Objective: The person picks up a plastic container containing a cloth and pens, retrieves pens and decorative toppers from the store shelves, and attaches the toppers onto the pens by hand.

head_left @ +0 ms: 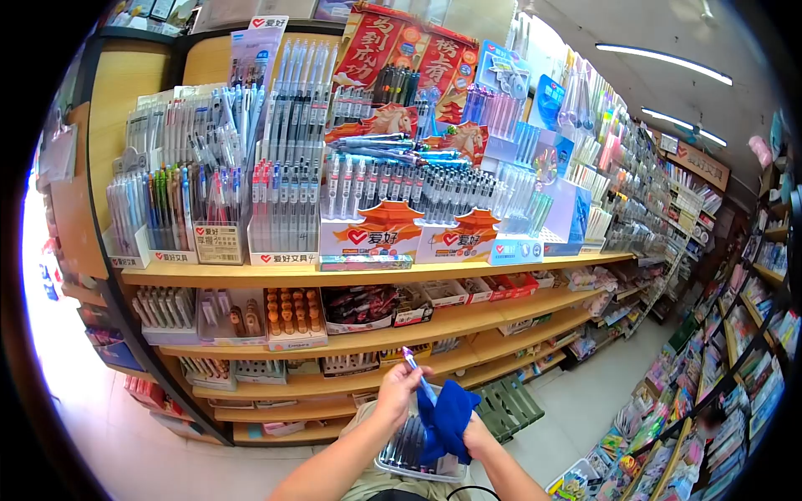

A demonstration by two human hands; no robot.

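Note:
Between the fingers of my left hand is a slim pen with a purple upper end, tilted up and to the left. My right hand grips a dark blue cloth, which wraps around the pen's lower part and hides it. Below both hands, a clear plastic box with several dark pens in it rests at my lap. The cloth covers part of this box.
Ahead stands a wooden shelf unit packed with pen displays. Beneath its lower shelves lies a green crate on the floor. Along the right runs an aisle beside a crowded rack, with a white basket of goods at its foot.

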